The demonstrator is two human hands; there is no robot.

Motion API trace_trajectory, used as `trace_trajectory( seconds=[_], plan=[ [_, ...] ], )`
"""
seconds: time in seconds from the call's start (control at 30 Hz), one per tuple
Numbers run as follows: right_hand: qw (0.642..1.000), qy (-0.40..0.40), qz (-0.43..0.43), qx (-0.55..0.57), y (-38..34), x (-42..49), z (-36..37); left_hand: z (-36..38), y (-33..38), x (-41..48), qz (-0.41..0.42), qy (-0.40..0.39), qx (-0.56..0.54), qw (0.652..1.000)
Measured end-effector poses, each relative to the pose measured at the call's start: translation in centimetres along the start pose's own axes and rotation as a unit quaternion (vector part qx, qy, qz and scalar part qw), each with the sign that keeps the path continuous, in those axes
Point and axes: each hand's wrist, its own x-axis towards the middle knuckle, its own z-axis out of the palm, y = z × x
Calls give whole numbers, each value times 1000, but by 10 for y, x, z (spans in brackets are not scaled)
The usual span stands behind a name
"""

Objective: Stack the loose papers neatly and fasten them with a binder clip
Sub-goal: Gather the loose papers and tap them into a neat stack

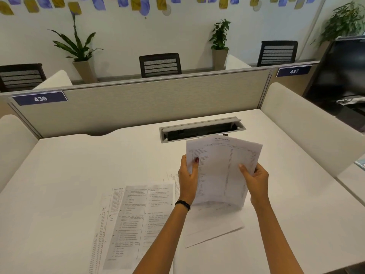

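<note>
I see the white desk (pixel 59 175) filling most of my view, closed off at the back by a grey partition (pixel 148 99) that carries a blue plate marked 436 (pixel 40 98). Just in front of the partition an open cable tray (pixel 201 129) is sunk into the desk top.

Flat on the desk near me lie loose printed sheets (pixel 136 220), overlapping and askew; their lower edges run out of the bottom of the frame, and my left forearm covers their right side. A couple of blank-looking sheets (pixel 213 228) lie to their right, under the raised bundle.

I hold a small bundle of papers (pixel 219 171) upright between both hands, its bottom edge resting on or just above the sheets below; I cannot tell which. The sheets in it are not squared, and their top corners fan apart. My left hand (pixel 188 178) pinches the bundle's left edge, thumb on the front. My right hand (pixel 255 178) grips the right edge the same way.

The print is too blurred to read. I cannot make out a binder clip.
</note>
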Motion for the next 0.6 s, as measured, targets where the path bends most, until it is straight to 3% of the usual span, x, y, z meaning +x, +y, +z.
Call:
trace_trajectory(
  seconds=[0.27, 0.47, 0.6],
  plan=[
    [1000, 9, -28, -5, -5, 3, 0, 0, 2, 2, 21, 29, 17, 999],
    [1000, -18, -3, -20, 25, -7, -5, -15, -27, -13, 8, -9, 65, 998],
    [995, -47, 12, -91, 47, -7, -8, -18, -49, -19, -19, -24, 101, 994]
  ],
)
